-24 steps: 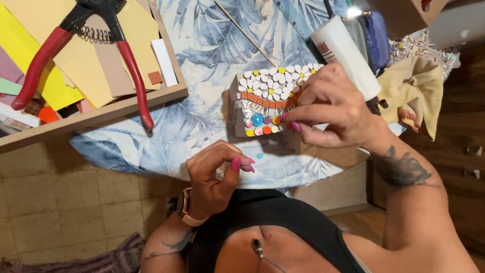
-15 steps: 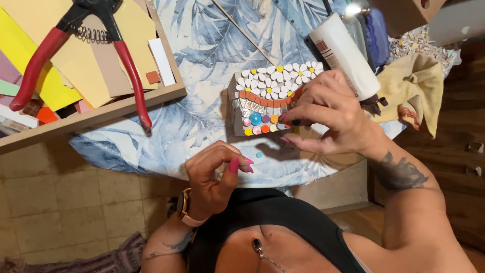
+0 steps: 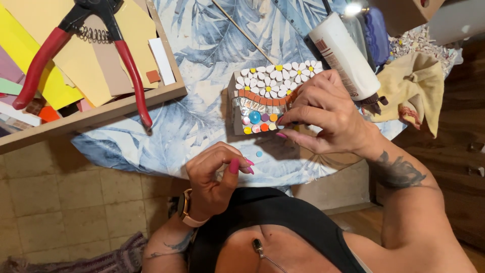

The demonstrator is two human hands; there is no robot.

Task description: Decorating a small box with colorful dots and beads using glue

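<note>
A: Starting nearest, what is lying close to the person?

B: One left hand (image 3: 214,177), curled with thumb and fingertips pinched together; whether anything tiny is sitting between them I cannot tell. Just beyond its fingertips, one small round blue bead (image 3: 259,153) is lying loose on the blue leaf-patterned cloth (image 3: 202,65).

A: And farther out?

B: One right hand (image 3: 323,114) is gripping the right edge of a single rectangular block covered in mosaic tiles (image 3: 257,103), fingers closing over its near right corner. The block is sitting mid-cloth, with white petal flowers on top, an orange band, then a row of coloured round dots.

A: Beyond that?

B: One white glue bottle (image 3: 343,55) is lying just past the right hand, one yellow rag (image 3: 414,86) to its right, one thin wooden stick (image 3: 242,30) at the far side. Far left, one pair of red-handled nippers (image 3: 81,55) is resting on coloured sheets in one wooden tray (image 3: 101,116).

A: Anything different from before?

B: The right hand is sitting lower and flatter against the block now; earlier its fingers were arching higher over it. The left hand is staying pinched in the same place.
</note>
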